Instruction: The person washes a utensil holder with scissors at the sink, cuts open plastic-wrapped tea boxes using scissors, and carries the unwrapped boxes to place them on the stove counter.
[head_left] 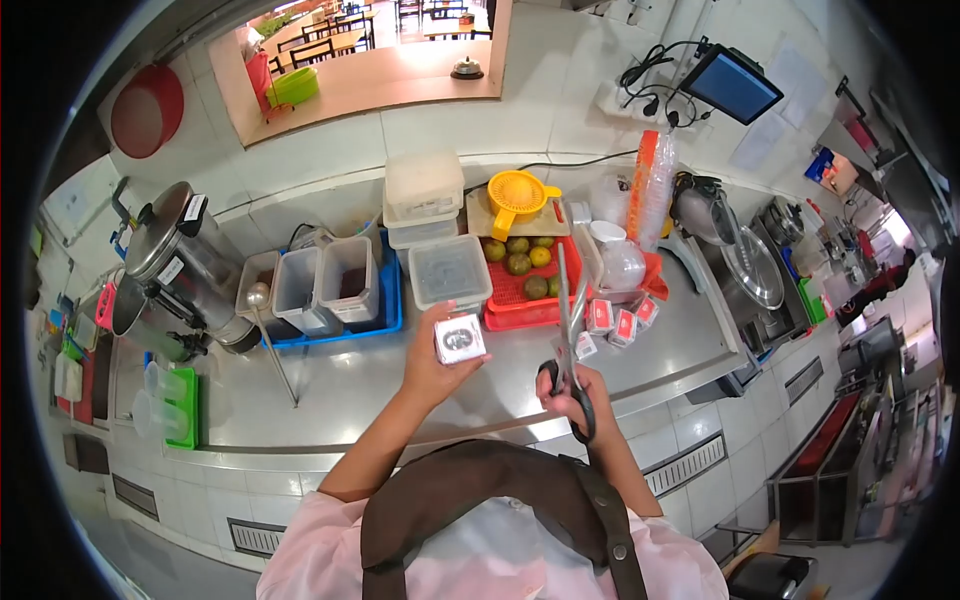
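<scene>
My left hand (432, 372) grips a small white box (460, 339) with a dark round print on its face, held above the steel counter's front part. In my right hand (592, 393) is a pair of scissors (582, 421) with black handles; its long blades point away from me and look parted. Several small red-and-white boxes (600, 317) stand just beyond the scissors, to the right. A red basket (520, 318) of green and yellow citrus fruits (518, 263) lies between and beyond my hands. Nearest past the left hand sits a lidded plastic container (450, 272).
On the steel counter (330, 420), a ladle (280, 350) leans from tubs in a blue tray (392, 318). A large metal urn (185, 260) stands left, near a green tray (183, 408). A yellow juicer (518, 195) sits behind the basket. Stacked plastic cups (655, 190) stand right, below a wall-mounted tablet (732, 83).
</scene>
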